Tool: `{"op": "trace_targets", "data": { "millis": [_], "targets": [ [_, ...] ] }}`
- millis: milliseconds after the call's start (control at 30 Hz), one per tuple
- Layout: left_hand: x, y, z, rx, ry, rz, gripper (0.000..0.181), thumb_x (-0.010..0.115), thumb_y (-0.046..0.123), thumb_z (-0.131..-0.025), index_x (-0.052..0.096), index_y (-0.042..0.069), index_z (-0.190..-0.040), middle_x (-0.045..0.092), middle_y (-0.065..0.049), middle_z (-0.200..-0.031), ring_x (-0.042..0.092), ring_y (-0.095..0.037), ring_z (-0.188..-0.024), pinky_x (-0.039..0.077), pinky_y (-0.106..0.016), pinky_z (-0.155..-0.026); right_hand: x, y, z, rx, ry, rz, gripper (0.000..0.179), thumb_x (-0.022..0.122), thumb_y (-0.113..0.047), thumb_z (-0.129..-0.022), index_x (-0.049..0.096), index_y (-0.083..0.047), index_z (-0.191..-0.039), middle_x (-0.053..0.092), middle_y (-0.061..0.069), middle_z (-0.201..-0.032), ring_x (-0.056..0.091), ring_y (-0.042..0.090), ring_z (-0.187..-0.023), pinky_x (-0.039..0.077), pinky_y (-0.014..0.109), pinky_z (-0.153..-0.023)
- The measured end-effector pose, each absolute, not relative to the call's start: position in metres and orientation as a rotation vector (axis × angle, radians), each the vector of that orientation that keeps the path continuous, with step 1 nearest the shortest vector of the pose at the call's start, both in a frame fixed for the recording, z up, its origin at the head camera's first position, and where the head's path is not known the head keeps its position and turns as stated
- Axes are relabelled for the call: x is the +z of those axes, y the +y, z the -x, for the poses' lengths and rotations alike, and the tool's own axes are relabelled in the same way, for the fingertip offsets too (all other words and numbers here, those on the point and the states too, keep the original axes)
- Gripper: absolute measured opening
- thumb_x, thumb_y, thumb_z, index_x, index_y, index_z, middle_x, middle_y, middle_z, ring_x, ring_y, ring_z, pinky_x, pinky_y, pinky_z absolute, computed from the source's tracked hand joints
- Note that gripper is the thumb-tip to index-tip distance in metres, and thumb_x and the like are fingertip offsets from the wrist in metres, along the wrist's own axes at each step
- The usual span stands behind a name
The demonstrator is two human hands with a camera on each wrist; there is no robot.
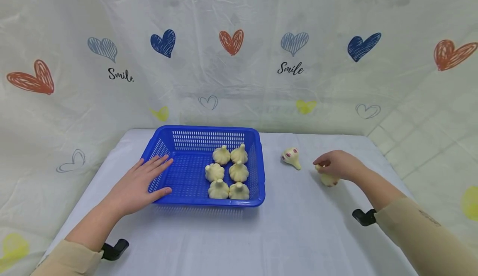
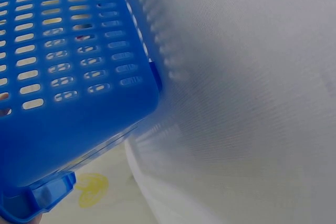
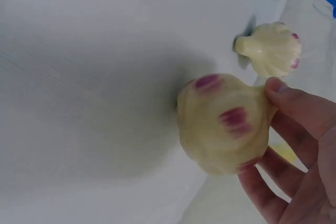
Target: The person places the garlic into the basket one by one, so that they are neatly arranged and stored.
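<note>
My right hand [image 1: 341,165] pinches a garlic bulb [image 3: 226,124] by its stem, thumb on top and fingers beneath. Purple patches mark the bulb's underside in the right wrist view. A second purple-marked garlic bulb [image 1: 290,156] lies on its side on the cloth, left of that hand. My left hand [image 1: 136,186] rests on the left rim of a blue plastic basket [image 1: 209,202], fingers spread and straight. Inside the basket, several pale garlic bulbs [image 1: 218,189] stand in two columns on the right side, stems mostly up. The left wrist view shows mainly the basket's slotted wall [image 2: 79,103].
A white cloth [image 1: 291,230] covers the table. Behind it hangs a pale curtain [image 1: 254,101] printed with hearts and "Smile". Black wrist mounts [image 1: 115,249] stick out beside both sleeves.
</note>
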State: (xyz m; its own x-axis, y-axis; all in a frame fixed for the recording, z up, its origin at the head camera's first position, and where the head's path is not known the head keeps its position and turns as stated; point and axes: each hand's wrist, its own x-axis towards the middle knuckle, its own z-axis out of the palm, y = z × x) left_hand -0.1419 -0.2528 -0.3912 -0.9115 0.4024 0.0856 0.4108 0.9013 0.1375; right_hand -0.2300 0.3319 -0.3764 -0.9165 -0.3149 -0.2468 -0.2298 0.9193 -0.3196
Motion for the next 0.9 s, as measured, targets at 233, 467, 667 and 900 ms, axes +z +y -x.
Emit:
{"op": "trace_targets", "data": {
  "millis": [233, 467, 667, 900],
  "targets": [
    [-0.393, -0.253, 0.143, -0.226, -3.018, 0.635, 0.086, 0.048, 0.072, -0.091, 0.030, 0.021, -0.158, 0.028, -0.007, -0.162, 0.021, -0.035, -0.149, 0.013, -0.057, -0.120, -0.372, 0.328, 0.226, -0.507, 2.823, 0.433, 0.027, 0.069, -0.020, -0.092, 0.072, -0.010, -0.117, 0.072, 0.002, -0.105, 0.064, 0.022, -0.098, 0.054, 0.040, -0.078],
    [-0.394, -0.253, 0.143, -0.233, -3.032, 0.628, 0.084, 0.054, 0.066, -0.091, 0.029, 0.022, -0.158, 0.027, -0.007, -0.162, 0.020, -0.035, -0.149, 0.012, -0.057, -0.120, -0.351, 0.312, 0.220, -0.586, 2.946, 0.493, 0.025, 0.071, -0.027, -0.092, 0.074, -0.017, -0.115, 0.073, 0.000, -0.102, 0.065, 0.026, -0.103, 0.053, 0.044, -0.081],
    [-0.394, -0.252, 0.142, -0.241, -3.023, 0.628, 0.082, 0.058, 0.061, -0.092, 0.030, 0.022, -0.158, 0.027, -0.007, -0.162, 0.019, -0.034, -0.150, 0.012, -0.057, -0.120, -0.330, 0.292, 0.221, -0.656, 2.983, 0.533, 0.027, 0.072, -0.033, -0.092, 0.074, -0.020, -0.115, 0.072, -0.003, -0.100, 0.064, 0.022, -0.099, 0.051, 0.039, -0.078],
    [-0.393, -0.253, 0.143, -0.243, -3.033, 0.627, 0.082, 0.057, 0.063, -0.092, 0.028, 0.023, -0.158, 0.026, -0.006, -0.163, 0.018, -0.034, -0.150, 0.011, -0.057, -0.120, -0.318, 0.263, 0.227, -0.647, 2.983, 0.560, 0.031, 0.071, -0.038, -0.092, 0.074, -0.021, -0.118, 0.072, -0.001, -0.101, 0.063, 0.022, -0.100, 0.052, 0.041, -0.077]
  ]
}}
